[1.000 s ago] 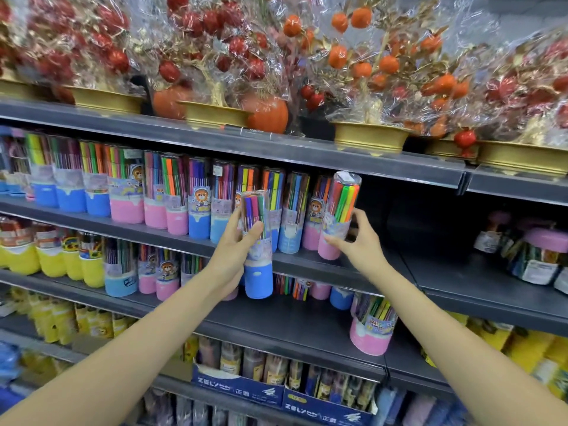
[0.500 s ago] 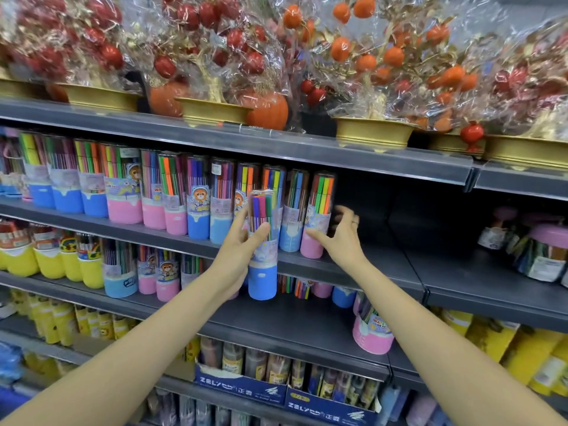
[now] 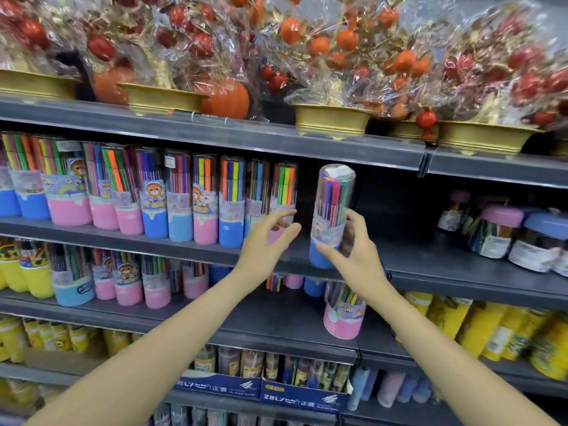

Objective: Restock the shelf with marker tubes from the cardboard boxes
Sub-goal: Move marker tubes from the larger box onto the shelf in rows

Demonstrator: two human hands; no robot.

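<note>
Marker tube held at the open end of the shelf row

The right hand (image 3: 353, 256) grips a blue-based marker tube (image 3: 330, 216) upright, just over the front edge of the shelf (image 3: 430, 262), right of the row of tubes (image 3: 184, 198). The left hand (image 3: 264, 244) hovers beside it, fingers spread and holding nothing.

Two bare forearms reach up from the lower corners toward the shelf (image 3: 215, 139). The left hand (image 3: 264, 244) and right hand (image 3: 356, 256) are ungloved; no sleeves, rings or watch show.
</note>
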